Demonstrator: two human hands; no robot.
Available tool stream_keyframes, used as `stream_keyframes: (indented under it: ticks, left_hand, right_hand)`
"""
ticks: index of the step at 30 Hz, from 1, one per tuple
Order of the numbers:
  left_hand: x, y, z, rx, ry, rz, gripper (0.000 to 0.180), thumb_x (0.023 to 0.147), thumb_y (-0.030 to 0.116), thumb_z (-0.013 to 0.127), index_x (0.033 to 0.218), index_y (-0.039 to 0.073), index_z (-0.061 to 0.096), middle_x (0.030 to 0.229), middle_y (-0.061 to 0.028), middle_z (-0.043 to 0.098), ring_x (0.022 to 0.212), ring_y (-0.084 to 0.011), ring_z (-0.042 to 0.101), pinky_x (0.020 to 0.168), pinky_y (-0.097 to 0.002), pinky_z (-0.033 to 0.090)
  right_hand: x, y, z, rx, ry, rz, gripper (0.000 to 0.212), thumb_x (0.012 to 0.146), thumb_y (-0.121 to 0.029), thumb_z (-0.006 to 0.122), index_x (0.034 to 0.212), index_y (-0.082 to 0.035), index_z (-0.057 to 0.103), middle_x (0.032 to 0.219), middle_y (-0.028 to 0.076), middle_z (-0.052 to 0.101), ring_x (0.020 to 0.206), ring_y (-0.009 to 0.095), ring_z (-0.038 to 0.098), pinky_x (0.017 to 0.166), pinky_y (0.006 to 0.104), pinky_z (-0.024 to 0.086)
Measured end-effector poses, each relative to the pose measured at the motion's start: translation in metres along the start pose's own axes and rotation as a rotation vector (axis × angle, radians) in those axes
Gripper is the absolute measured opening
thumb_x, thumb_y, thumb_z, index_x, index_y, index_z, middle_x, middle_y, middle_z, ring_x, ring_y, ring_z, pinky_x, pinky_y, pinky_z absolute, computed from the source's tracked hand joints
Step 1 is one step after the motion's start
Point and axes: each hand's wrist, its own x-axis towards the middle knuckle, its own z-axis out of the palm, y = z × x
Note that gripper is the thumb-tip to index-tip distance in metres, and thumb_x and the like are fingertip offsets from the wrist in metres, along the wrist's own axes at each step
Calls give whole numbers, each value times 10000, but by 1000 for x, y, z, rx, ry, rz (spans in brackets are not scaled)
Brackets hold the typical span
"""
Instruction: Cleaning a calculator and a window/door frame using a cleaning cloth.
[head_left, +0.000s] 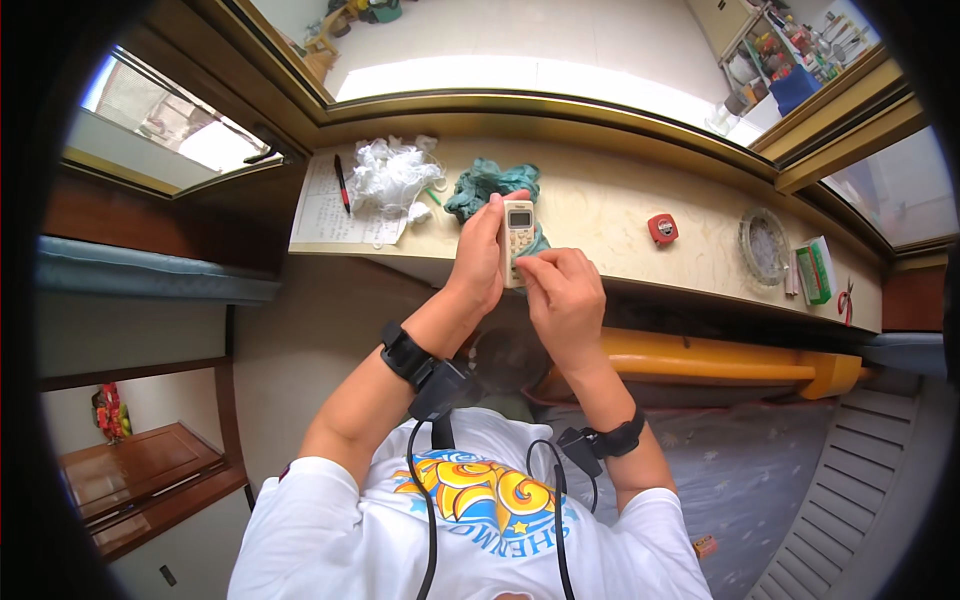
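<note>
My left hand (480, 258) is closed around the side of a pale calculator (516, 240) with a small grey screen, held upright at the front edge of the sill. At its lower right, my right hand (566, 298) has its fingers pinched together. A bit of teal cloth (537, 244) shows between those fingers and the calculator's keys. Just behind the calculator lies a crumpled teal cloth bundle (488, 182); whether the two pieces join is hidden by the calculator and my left hand.
On the pale sill (600, 200) lie handwritten paper (318, 215), a black pen (342, 184), tangled white cloth (388, 178), a red tape measure (662, 229), a glass ashtray (746, 250), a green-and-white box (818, 272) and red scissors (847, 300). Window frames stand behind.
</note>
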Motion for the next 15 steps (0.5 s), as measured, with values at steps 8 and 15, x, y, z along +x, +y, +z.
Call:
stream_keyframes:
  ticks: [8, 15]
  left_hand:
    - [-1, 1, 3, 41, -5, 10, 440, 1021, 342, 345, 1206, -6, 541, 915, -50, 599, 836, -130, 580, 748, -278, 486]
    - [1, -3, 2, 24, -11, 15, 439, 1020, 343, 348, 1213, -1, 539, 930, -49, 595, 856, -133, 577, 764, -288, 490]
  right_hand:
    - [1, -1, 1, -1, 13, -24, 93, 729, -51, 678, 818, -75, 667, 784, 52, 584, 750, 242, 570, 646, 354, 432]
    - [2, -8, 2, -20, -6, -37, 85, 733, -55, 672, 815, -80, 671, 785, 49, 586, 751, 239, 572, 647, 355, 434]
